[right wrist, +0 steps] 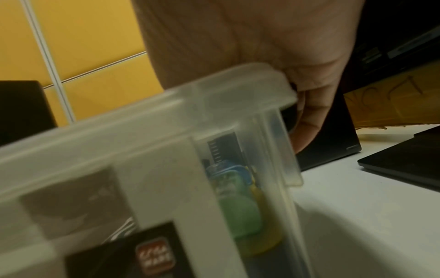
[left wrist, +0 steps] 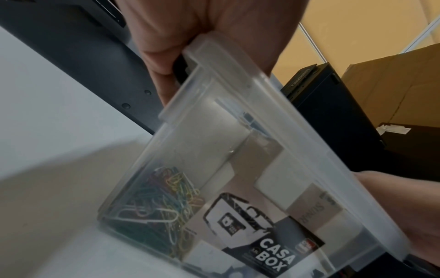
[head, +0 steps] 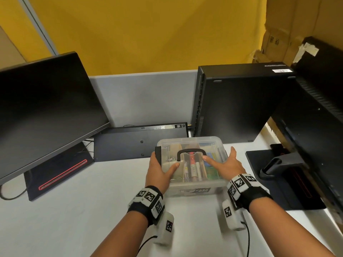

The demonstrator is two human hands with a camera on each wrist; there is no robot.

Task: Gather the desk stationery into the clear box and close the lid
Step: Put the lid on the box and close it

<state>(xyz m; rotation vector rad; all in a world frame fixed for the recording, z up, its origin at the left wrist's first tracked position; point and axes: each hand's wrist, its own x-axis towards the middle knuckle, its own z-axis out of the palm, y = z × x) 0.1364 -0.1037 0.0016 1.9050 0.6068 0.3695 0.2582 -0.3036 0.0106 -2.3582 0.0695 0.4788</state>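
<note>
Yellow wall [head: 139,30] fills the upper frame of the head view, with cardboard boxes [head: 289,25] at upper right. Below it a white table [head: 65,219] spreads across the lower half, bare at lower left. 1 dark monitor [head: 42,108] stands at the left edge, a black computer tower [head: 239,102] at right of centre, and a flat black device [head: 139,143] lies between them against the grey partition [head: 141,97].

At lower centre sits the clear box [head: 187,186], its lid [head: 193,143] on top with a black handle [head: 191,152]. The left hand [head: 159,171] clasps the box's left end: thumb curled over the lid, fingers [left wrist: 161,62] wrapped around the black latch [head: 158,154]. The right hand [head: 225,164] lies across the lid's right side with fingers spread and fairly straight; in the right wrist view its fingers [right wrist: 311,112] bend down over the right rim.

On the front label [left wrist: 273,252], "CASA BOX" can be read. Through the walls show coloured paper clips [left wrist: 161,203], a red marker [head: 193,160] and a green and blue item [right wrist: 235,203], too blurred to name.

Open table lies in front of the box; the tower stands just behind it, and a black monitor base [head: 278,182] sits near its right side.
</note>
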